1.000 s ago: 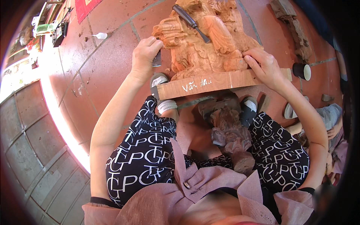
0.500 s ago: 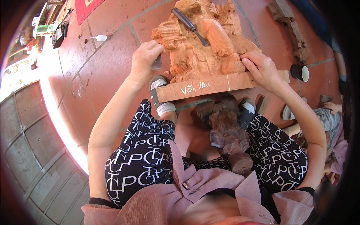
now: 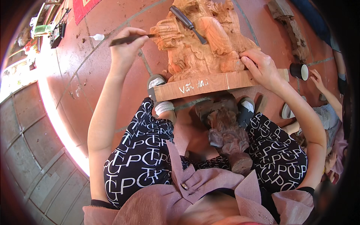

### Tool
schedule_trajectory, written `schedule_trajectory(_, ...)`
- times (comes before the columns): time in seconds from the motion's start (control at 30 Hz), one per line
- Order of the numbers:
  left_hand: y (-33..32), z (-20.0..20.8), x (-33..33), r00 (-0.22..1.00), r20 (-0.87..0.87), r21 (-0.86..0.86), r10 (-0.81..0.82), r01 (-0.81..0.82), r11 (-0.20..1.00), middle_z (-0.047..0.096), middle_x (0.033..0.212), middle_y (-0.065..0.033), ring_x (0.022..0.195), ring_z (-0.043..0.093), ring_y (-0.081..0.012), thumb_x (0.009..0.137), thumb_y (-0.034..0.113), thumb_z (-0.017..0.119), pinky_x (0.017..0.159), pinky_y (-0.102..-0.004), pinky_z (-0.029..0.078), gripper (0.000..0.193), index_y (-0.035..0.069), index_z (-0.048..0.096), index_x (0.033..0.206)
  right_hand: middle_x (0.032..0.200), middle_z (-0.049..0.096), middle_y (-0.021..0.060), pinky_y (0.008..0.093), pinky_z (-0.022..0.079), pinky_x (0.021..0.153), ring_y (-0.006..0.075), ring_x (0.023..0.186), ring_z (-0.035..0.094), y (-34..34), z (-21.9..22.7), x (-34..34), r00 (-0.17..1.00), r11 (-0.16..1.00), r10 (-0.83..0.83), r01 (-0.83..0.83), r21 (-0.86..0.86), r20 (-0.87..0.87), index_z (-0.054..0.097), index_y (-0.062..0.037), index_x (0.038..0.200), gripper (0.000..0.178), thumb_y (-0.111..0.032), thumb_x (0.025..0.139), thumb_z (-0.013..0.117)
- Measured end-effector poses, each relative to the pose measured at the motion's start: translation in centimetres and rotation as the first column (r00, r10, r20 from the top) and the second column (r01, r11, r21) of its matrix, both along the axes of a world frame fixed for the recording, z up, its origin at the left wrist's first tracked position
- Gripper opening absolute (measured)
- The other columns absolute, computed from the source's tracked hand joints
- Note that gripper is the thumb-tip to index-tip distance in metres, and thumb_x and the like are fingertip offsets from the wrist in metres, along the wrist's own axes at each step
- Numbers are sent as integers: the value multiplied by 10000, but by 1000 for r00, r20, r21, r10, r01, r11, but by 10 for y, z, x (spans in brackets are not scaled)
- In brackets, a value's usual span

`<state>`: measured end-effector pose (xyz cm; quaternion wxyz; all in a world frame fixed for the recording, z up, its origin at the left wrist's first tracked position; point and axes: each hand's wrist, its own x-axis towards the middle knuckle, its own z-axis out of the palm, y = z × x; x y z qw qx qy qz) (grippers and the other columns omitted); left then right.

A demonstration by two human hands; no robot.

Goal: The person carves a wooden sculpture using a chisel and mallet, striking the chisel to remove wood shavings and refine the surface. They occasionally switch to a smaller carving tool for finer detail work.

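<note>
An orange-brown wood carving [image 3: 187,56] with deep folds stands in front of me on a plank-like base [image 3: 213,85] with white handwriting. My right hand [image 3: 260,66] grips its lower right edge, thumb and fingers closed on the wood. Just off the carving's left side, my left hand [image 3: 128,47] pinches a thin dark strip [image 3: 125,40] that looks like folded sandpaper seen edge-on. Its tip points at the carving's left edge. A dark-handled chisel [image 3: 182,18] lies slanted across the upper carving, untouched by either hand.
A dark knobbly wood piece [image 3: 227,131] stands between my legs. At right are a black cup [image 3: 299,71] with a white inside, another person's hand [image 3: 317,78] and a long rough timber [image 3: 294,33]. A small white object [image 3: 98,37] lies on the tiled floor at left.
My left hand has moved left and up, away from the carving, and the strip has turned edge-on. My right hand stays put. Another person's hand has come near the cup.
</note>
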<state>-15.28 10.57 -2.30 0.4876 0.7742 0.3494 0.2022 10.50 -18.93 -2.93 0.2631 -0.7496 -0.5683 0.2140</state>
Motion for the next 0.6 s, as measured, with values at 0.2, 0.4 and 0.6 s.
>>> schedule_trajectory(0.2,-1,-4,4,991,95,-343,-90,118,932,675,849,-60,848,653,-140,861,114,706,822,-276,520,116,9,666,886,859,624,163,418,490,714,367,813,611,1,-1,0,1000,1000,5,-5,9,-5,631,-20,952,235,-238,950,545)
schedule_trajectory(0.4,-20,-22,29,933,110,9,-343,344,939,638,952,-43,899,589,-118,838,86,709,812,-268,472,83,26,657,859,869,629,160,421,490,723,364,823,613,0,0,0,1000,1000,-4,4,-14,-7,633,-21,964,245,-248,953,541)
schedule_trajectory(0.6,-16,-33,35,888,44,133,-458,449,884,617,855,23,812,550,-66,825,54,695,708,-221,437,59,35,640,840,878,633,155,423,491,734,358,841,615,0,-2,1,1000,1000,-7,7,-8,-8,635,-25,971,249,-253,955,537)
